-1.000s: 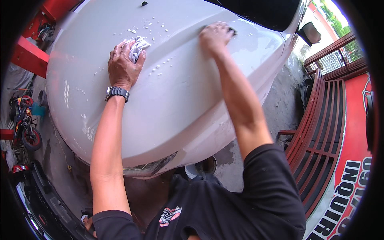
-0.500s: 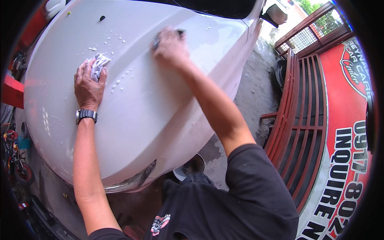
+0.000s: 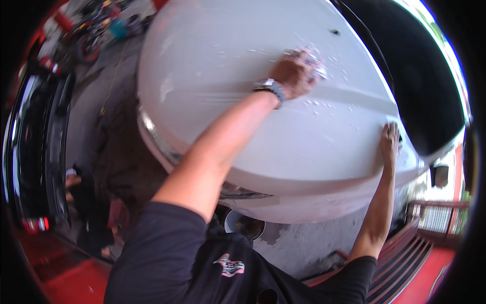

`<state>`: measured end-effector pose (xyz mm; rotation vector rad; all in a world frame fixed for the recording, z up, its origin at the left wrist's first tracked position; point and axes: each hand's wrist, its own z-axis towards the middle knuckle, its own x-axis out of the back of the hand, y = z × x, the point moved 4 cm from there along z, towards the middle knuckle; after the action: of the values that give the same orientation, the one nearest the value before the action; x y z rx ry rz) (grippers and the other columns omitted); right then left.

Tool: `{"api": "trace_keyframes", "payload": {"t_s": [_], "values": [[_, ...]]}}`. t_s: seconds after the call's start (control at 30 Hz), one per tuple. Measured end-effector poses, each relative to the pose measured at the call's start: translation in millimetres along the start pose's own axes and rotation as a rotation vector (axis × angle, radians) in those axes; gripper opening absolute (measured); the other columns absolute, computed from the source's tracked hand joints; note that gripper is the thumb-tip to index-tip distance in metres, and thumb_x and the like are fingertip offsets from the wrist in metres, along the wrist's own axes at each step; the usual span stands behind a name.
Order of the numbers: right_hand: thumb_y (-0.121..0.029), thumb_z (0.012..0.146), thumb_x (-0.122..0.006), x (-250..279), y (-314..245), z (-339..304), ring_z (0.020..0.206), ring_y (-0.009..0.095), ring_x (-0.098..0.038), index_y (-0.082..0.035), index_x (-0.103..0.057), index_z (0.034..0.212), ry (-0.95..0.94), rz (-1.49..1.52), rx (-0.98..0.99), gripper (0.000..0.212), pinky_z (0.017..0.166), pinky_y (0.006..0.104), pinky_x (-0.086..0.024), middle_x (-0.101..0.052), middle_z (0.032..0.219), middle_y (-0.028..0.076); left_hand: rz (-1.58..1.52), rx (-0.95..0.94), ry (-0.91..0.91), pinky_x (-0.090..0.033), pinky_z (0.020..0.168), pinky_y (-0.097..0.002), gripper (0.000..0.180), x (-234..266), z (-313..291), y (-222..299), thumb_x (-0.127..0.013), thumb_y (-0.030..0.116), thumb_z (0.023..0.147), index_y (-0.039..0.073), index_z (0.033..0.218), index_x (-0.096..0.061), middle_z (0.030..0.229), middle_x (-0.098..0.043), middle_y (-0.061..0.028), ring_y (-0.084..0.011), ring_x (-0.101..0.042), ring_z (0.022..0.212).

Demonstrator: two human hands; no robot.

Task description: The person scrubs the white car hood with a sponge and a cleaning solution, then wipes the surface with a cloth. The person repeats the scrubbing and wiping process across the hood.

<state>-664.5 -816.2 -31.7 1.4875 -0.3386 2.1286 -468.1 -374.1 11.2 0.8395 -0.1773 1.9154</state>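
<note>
My left hand (image 3: 292, 76), with a watch at its wrist, is closed on a crumpled whitish cloth (image 3: 318, 66) pressed to the white car hood (image 3: 223, 142). Motion blurs the cloth and the fingers. White foamy drops dot the paint around it. At the hood's right side, close to the windshield (image 3: 430, 76), my right hand (image 3: 389, 144) lies with fingers curled over something small and dark. Its kind is mostly hidden by the fingers.
A small dark nozzle (image 3: 335, 32) rises from the hood near the windshield. Below the front right is a round bucket-like thing (image 3: 230, 223). A slatted bench (image 3: 405, 268) stands at right. Far left are a black vehicle (image 3: 38, 142) and a crouching person (image 3: 88, 207).
My view has turned, so the hood sits farther right. My left hand with the cloth has moved across the hood; my right hand has gone to the edge near the windshield.
</note>
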Motion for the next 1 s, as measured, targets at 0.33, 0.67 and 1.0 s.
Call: {"api": "trace_keyframes", "payload": {"t_s": [0.33,0.67,1.0], "values": [[-0.041,0.11,-0.032,63.0,-158.8,-59.0,0.15,0.03,-0.033,-0.006,-0.044,0.152,-0.056,0.294,0.22,0.056,0.123,0.0467,-0.02,-0.04,0.16,0.013,0.034,0.105,-0.068,-0.031,0.119,-0.0499,0.042,14.6,-50.0,-10.2,-0.054,0.041,0.1,0.017,0.132,-0.065,0.146,-0.056,-0.0137,-0.0327,-0.048,0.139],[-0.036,0.109,-0.039,80.3,-182.2,-57.9,0.133,0.036,-0.054,0.0,-0.057,0.14,0.035,0.436,0.074,0.051,0.112,0.041,-0.041,-0.058,0.143,0.02,0.229,0.32,0.213,-0.048,0.101,-0.0435,0.033,190.5,-189.5,-184.3,-0.073,0.024,0.088,0.014,0.12,-0.07,0.126,-0.065,-0.0111,-0.0332,-0.061,0.114],[-0.035,0.108,-0.042,78.3,-180.6,-61.7,0.112,0.04,-0.067,0.0,-0.068,0.125,0.177,0.283,0.149,0.046,0.097,0.0449,-0.051,-0.069,0.121,0.023,0.339,0.545,0.269,-0.049,0.103,-0.0398,0.03,234.6,-259.2,-226.2,-0.069,0.029,0.093,0.016,0.12,-0.07,0.128,-0.065,-0.0109,-0.0295,-0.061,0.119]]}}
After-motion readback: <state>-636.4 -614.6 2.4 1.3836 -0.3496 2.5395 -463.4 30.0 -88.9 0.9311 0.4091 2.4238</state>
